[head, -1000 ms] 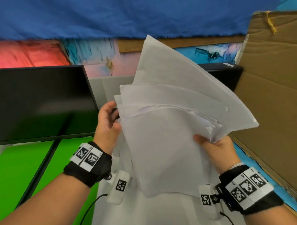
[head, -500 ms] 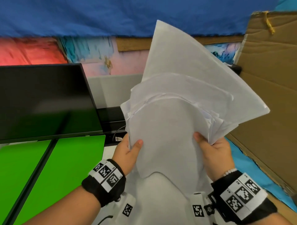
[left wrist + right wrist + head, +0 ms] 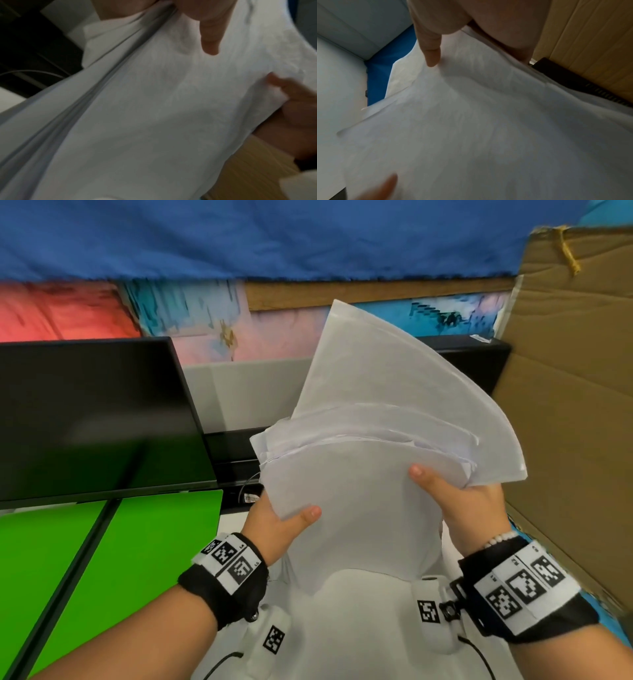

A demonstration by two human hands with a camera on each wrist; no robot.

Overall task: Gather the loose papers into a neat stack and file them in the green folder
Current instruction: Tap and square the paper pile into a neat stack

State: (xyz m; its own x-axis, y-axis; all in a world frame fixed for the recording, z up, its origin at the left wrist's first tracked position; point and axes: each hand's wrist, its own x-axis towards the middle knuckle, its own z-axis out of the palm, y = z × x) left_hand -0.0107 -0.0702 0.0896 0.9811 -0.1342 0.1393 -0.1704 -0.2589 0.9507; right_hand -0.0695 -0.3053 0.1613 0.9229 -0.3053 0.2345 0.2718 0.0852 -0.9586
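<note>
Papers (image 3: pixel 370 508) stand up off the tabletop (image 3: pixel 359 628), gripped from both sides so their edges can be squared, or so it looks to me from where I stand. The left hand (image 3: pixel 274 525) takes the lower left edge, thumb on the near face and the rest of the fingers out of sight behind the sheets, so the bundle is pinched rather than just propped. The right hand (image 3: pixel 469 508) does the same at the right edge, a little higher, thumb laid across the front sheet. Both wrist views agree: a thumb lies on white paper in each, and the opposite hand shows blurred at the frame's edge. The stack is far from neat: the sheets fan out, with 1 big sheet rising well above the others and leaning to the right, toward the cardboard panel (image 3: pixel 565 405). Its long axis runs roughly up and away from the person, tilted rightward, and the near face is turned toward them. The green folder (image 3: pixel 137 542) lies open and flat to the left, beneath the dark monitor (image 3: pixel 96 416), apart from the papers; filing has not begun.
</note>
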